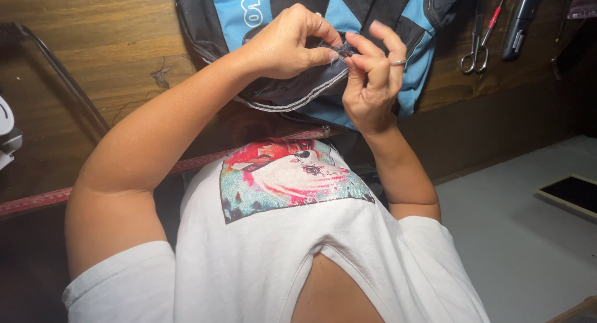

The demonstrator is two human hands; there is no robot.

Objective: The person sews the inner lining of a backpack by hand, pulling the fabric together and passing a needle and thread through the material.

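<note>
Bag: a blue and black backpack (373,24) lies on the wooden table (112,43), its edge hanging toward the person, both hands right on it.
Work spot: a dark seam or zip edge (339,49) near the bag's grey-piped rim, pinched up between the two hands.
Left hand: the left hand (286,46) curls over the fabric from the left, fingers (323,54) folded tight, thumb and forefinger nipping the dark edge.
Right hand: the right hand (372,80) comes up from below, wrist bent, fingers narrow, fingertips (354,61) pressed to the same edge; a thin metal thing, perhaps a needle or a ring, glints by the forefinger, and I cannot tell which.
Arms: both elbows out wide, forearms raised from the white printed shirt (273,248) toward the bag.
Progress: hard to call from here. I judge the hand work on that edge is under way, not finished, since both hands grip it and no mended stretch shows.
Nearby: scissors (476,49) and a dark tool (519,24) lie on the table to the right; a red measuring tape (37,201) runs along the near edge.
</note>
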